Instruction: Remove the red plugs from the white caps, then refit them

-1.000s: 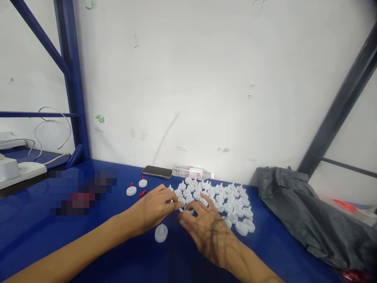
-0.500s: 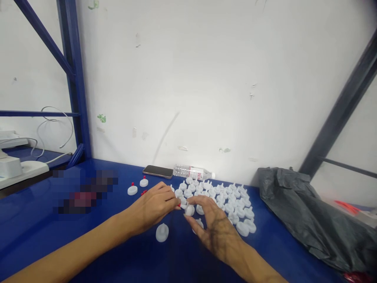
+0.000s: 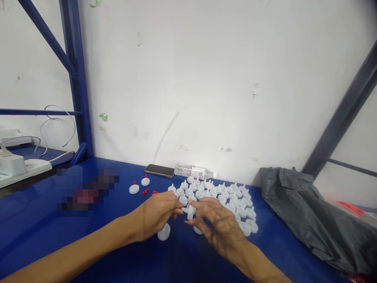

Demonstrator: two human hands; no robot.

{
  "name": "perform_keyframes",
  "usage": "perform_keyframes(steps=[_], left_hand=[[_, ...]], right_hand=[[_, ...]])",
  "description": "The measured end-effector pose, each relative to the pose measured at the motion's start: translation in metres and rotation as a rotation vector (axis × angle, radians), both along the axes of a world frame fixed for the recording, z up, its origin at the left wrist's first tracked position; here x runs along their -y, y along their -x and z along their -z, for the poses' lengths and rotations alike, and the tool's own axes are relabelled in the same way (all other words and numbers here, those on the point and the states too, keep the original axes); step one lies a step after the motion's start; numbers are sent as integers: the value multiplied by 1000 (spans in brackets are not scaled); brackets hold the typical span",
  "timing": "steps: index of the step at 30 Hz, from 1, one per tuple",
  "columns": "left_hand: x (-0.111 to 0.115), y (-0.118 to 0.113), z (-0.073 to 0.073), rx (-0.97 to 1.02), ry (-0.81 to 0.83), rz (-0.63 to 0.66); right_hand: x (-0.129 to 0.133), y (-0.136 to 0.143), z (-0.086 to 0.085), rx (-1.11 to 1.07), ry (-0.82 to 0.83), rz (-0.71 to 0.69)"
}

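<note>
My right hand (image 3: 216, 220) grips a white nozzle cap (image 3: 191, 212) between thumb and fingers, tilted so its spout points left. Opposite it, my left hand (image 3: 156, 214) pinches a small red tip (image 3: 180, 208), mostly hidden by the fingers, close to that spout; whether they touch I cannot tell. Loose red tips (image 3: 145, 192) lie behind my left hand. Farther left stand two white caps with red tips on their spouts, a nearer capped one (image 3: 134, 189) and a farther capped one (image 3: 145, 181). A plain white cap (image 3: 163, 232) sits below my left wrist; another is partly hidden under my right hand.
Several white nozzle caps (image 3: 232, 195) crowd the blue table (image 3: 141, 259) behind and right of my hands. A phone (image 3: 159, 170) and a clear bottle (image 3: 194, 171) lie by the wall. A dark plastic bag (image 3: 306, 212) is at right, a power strip (image 3: 26, 171) at far left.
The held white cap has turned, now showing more of its side. My left hand has dropped slightly, uncovering more loose red tips. The view has shifted a little.
</note>
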State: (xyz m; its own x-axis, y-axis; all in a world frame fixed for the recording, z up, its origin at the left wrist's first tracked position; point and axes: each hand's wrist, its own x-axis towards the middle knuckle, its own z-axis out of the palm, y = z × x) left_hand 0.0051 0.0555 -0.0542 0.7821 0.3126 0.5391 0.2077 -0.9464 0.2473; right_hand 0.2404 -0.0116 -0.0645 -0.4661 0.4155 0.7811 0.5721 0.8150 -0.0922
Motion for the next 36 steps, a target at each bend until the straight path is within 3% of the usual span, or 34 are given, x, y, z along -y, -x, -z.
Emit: perform_keyframes(steps=[16,23,27,30,33,36], left_hand=[[10,-1,-8,7,233,-4],[6,-2,-14,22,197,-17],[-2,0,-26,173,265,-154],[-20,13,-29,210,112,-350],[-48,32,-24,66,-171,-476],[-73,48,-15,-153,-216,-587]], right_hand=[[0,-6,13,97,5,7],[-2,-4,5,138,-62,57],[-1,3,-8,100,-40,170],[2,5,-15,129,-19,230],[4,2,-15,180,12,247],[1,-1,-10,231,28,264]])
